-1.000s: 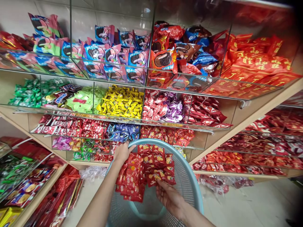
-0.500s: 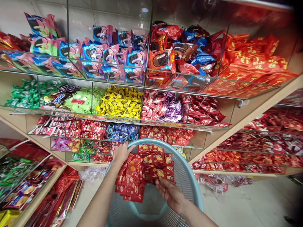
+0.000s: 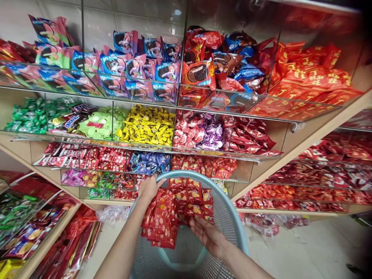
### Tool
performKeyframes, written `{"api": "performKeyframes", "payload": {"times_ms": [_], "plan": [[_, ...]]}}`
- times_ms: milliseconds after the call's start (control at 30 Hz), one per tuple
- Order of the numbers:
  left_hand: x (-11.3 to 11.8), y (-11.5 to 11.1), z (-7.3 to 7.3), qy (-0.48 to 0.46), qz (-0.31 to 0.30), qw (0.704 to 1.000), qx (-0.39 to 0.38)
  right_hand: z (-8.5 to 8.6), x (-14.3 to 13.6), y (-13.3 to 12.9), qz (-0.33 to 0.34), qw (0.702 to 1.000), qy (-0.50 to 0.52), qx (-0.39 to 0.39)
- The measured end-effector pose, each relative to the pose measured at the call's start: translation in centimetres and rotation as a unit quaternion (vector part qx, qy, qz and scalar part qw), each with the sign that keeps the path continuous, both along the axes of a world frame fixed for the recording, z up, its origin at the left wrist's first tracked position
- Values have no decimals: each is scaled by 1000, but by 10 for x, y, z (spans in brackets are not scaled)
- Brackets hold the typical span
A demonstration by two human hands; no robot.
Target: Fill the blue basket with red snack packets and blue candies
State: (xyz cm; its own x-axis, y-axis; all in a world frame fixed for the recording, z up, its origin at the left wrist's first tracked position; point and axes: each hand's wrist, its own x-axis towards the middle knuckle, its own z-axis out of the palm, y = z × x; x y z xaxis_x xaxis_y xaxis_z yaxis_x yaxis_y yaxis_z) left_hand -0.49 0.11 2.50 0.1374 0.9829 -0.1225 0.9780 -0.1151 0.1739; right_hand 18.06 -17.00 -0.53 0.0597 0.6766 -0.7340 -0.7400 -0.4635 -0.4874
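Note:
A light blue perforated plastic basket (image 3: 242, 232) stands below the shelves, with red packets (image 3: 162, 219) bearing orange fruit prints bunched in its upper left part. My left hand (image 3: 149, 188) grips the far left part of the basket's rim. Inside the basket, my right hand (image 3: 206, 234) lies palm up with its fingers extended, at the lower edge of the red packets. Its fingertips are beside or just under the lowest packets; whether they touch is unclear.
Shelves with clear dividers hold pink and blue cookie packs (image 3: 114, 64), yellow candies (image 3: 147, 126) and red packs (image 3: 310, 73). Another rack (image 3: 52, 236) stands at the lower left. Clear plastic bags (image 3: 113, 213) lie on the floor (image 3: 305, 248).
My right hand has shifted very slightly left. The packets, the basket and my left hand look unchanged.

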Motion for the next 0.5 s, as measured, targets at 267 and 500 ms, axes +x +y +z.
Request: {"api": "performKeyframes", "payload": {"times_ms": [267, 500], "plan": [[0, -1, 1, -3, -3, 1000, 4, -1, 1, -3, 6, 1000, 2, -1], [1, -1, 2, -4, -1, 1000, -2, -1, 6, -1, -5, 1000, 16, -2]]}}
